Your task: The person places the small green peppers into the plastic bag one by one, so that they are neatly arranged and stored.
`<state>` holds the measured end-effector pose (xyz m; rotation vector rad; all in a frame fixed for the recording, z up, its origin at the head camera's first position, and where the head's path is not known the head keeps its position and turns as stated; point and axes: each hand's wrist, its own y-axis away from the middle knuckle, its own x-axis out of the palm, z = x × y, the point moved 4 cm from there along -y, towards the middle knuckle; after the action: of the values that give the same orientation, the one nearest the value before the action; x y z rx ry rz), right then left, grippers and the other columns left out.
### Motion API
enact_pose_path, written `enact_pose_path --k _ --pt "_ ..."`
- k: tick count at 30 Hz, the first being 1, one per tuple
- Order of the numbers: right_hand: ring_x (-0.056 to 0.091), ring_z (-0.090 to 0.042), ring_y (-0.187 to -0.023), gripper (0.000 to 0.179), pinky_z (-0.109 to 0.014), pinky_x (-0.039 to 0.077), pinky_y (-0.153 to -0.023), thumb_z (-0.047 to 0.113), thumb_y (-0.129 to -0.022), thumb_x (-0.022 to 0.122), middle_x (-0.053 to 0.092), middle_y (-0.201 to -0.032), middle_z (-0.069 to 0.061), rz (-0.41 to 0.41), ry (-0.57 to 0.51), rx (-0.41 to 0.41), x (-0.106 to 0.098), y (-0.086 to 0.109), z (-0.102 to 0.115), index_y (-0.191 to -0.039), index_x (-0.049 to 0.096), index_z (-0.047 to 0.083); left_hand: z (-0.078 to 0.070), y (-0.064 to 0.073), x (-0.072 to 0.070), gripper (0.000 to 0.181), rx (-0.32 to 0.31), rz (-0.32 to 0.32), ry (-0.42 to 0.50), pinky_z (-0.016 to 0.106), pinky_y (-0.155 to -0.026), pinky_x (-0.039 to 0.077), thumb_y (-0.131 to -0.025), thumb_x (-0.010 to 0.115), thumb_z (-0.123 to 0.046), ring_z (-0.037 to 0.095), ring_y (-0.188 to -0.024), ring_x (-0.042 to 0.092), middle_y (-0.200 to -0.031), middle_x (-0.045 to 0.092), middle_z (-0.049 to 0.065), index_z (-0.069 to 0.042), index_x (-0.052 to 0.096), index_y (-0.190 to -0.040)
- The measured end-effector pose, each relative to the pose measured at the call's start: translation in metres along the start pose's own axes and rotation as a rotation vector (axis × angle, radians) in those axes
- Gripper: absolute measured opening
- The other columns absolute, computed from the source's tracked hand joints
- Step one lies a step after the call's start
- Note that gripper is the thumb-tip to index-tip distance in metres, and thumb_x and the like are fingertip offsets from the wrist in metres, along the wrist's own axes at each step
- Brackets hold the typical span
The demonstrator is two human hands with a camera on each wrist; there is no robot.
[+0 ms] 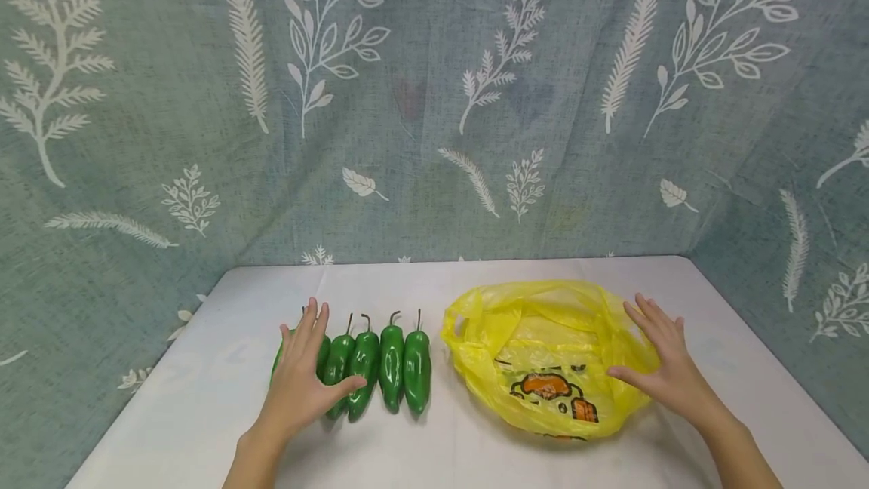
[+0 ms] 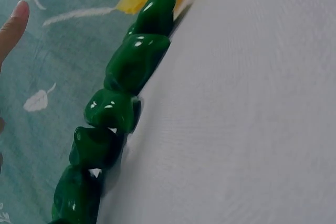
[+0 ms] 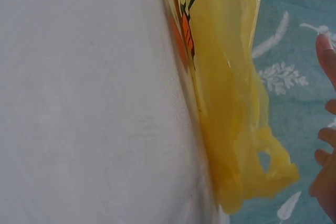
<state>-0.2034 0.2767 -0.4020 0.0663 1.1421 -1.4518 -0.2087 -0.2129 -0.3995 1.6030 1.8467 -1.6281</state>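
Several glossy green chili peppers (image 1: pixel 391 368) lie side by side on the left half of the table, stems pointing away from me. My left hand (image 1: pixel 302 379) hovers over the leftmost peppers with its fingers straight and thumb spread, holding nothing; it hides part of them. In the left wrist view the peppers (image 2: pixel 137 61) form a row along the tabletop. To the right sits a yellow plastic bag (image 1: pixel 543 323), mouth spread open, with an orange and black print. My right hand (image 1: pixel 668 364), fingers extended, is by the bag's right side and overlaps it in the head view, holding nothing.
A white-covered table (image 1: pixel 380 459) carries everything. Behind it and along both sides hangs a grey-green cloth (image 1: pixel 421 172) with white leaf patterns. The bag's loop handle (image 3: pixel 265 161) sticks out in the right wrist view.
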Motion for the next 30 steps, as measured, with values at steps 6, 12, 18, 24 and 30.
enact_pose_path --k 6,12,18,24,30 --pt "0.002 0.01 -0.138 0.091 -0.068 -0.016 -0.104 0.01 -0.069 0.082 0.021 -0.153 -0.022 -0.006 -0.033 0.038 -0.002 0.004 -0.005 -0.146 0.035 0.007 0.006 0.005 -0.002 0.117 -0.049 0.024 0.0 0.056 -0.115 0.0 -0.064 0.08 -0.051 0.047 -0.138 0.019 -0.159 0.008 0.01 -0.015 0.013 -0.153" --pt "0.003 0.013 -0.135 0.084 -0.066 -0.015 -0.106 0.008 -0.072 0.079 0.019 -0.151 -0.029 -0.003 -0.071 0.092 -0.003 0.007 -0.013 -0.144 0.036 0.004 0.017 0.005 -0.006 0.117 -0.071 -0.002 0.01 0.052 -0.116 -0.003 -0.065 0.08 -0.049 0.044 -0.14 0.016 -0.159 0.008 0.012 -0.018 0.01 -0.153" --pt "0.003 -0.018 -0.145 0.07 -0.074 -0.005 -0.102 0.007 -0.079 0.074 0.014 -0.157 -0.015 0.037 -0.148 0.211 -0.004 0.012 -0.023 -0.141 0.042 0.004 0.03 0.006 -0.009 0.115 -0.087 -0.04 0.026 0.051 -0.116 -0.004 -0.066 0.08 -0.049 0.043 -0.141 0.017 -0.158 0.011 0.014 -0.018 0.012 -0.153" --pt "0.002 -0.05 -0.14 0.067 -0.081 0.006 -0.093 0.009 -0.082 0.072 0.01 -0.158 0.0 0.086 -0.21 0.351 -0.002 0.014 -0.035 -0.141 0.042 0.006 0.044 0.012 -0.009 0.112 -0.146 -0.046 0.049 0.057 -0.114 -0.003 -0.067 0.081 -0.045 0.044 -0.141 0.014 -0.158 0.01 0.014 -0.014 0.014 -0.153" --pt "-0.001 -0.047 -0.141 0.065 -0.079 0.002 -0.096 0.006 -0.082 0.072 0.013 -0.151 0.019 0.081 -0.27 0.343 0.001 0.018 -0.044 -0.14 0.044 0.006 0.059 0.019 -0.012 0.105 -0.271 -0.018 0.154 0.071 -0.105 -0.003 -0.073 0.079 -0.036 0.054 -0.137 -0.003 -0.158 0.007 0.016 -0.017 0.014 -0.153"
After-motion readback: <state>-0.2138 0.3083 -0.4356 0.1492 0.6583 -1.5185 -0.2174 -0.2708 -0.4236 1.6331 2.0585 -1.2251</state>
